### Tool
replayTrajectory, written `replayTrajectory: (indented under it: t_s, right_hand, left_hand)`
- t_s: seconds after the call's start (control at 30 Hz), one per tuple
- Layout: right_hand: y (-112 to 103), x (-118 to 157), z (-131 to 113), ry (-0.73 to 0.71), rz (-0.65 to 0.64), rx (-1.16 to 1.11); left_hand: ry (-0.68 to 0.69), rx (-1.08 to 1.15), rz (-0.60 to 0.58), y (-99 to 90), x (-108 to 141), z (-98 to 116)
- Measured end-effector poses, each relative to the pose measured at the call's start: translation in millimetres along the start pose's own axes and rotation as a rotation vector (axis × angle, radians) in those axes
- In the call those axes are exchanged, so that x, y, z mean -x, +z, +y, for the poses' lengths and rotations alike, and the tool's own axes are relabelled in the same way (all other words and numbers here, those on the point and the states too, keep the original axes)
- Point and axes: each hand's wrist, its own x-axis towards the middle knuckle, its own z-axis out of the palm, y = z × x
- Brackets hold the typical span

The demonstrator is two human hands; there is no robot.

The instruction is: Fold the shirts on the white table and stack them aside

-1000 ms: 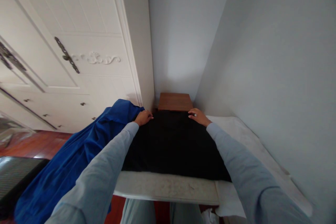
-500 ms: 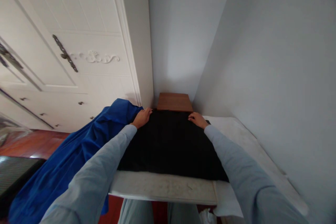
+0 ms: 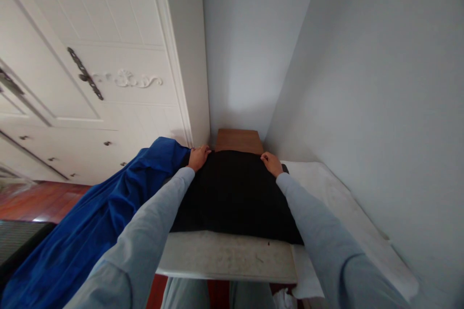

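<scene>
A black cloth [image 3: 235, 198] lies spread over a white table [image 3: 228, 256]. At its far left corner my left hand [image 3: 199, 158] grips the edge, fingers closed over it. My right hand [image 3: 271, 163] pinches the same far edge near the right corner. Between the hands, that edge bows up slightly, in front of a brown wooden block [image 3: 239, 140]. A crumpled blue cloth [image 3: 123, 203] lies left of my left hand and hangs over the table's side. The fingertips of both hands are partly hidden.
A white cabinet [image 3: 137, 24] with metal handles stands close on the left. Grey walls [image 3: 362, 82] meet behind the block and run along the right. White sheeting [image 3: 319, 183] covers the right side. A dark ridged object [image 3: 21, 241] sits at the lower left over red flooring.
Both hands have drawn the black cloth's far edge slightly up and closer together. Its near edge has shifted away from me, baring more of the table front. The view has turned slightly.
</scene>
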Motion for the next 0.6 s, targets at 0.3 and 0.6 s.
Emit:
replayTrajectory:
  t_s: [0.3,0.6]
  right_hand:
    - [-26.5,23.3,-33.0,-0.100,0.009,0.002]
    - [-66.2,174.5,-76.6,-0.340,-0.097,-0.052]
  left_hand:
    - [0.121,0.068,-0.032,-54.2,60.3,-13.5]
    - [-0.231,0.142,0.036,-101.7,246.3,-16.2]
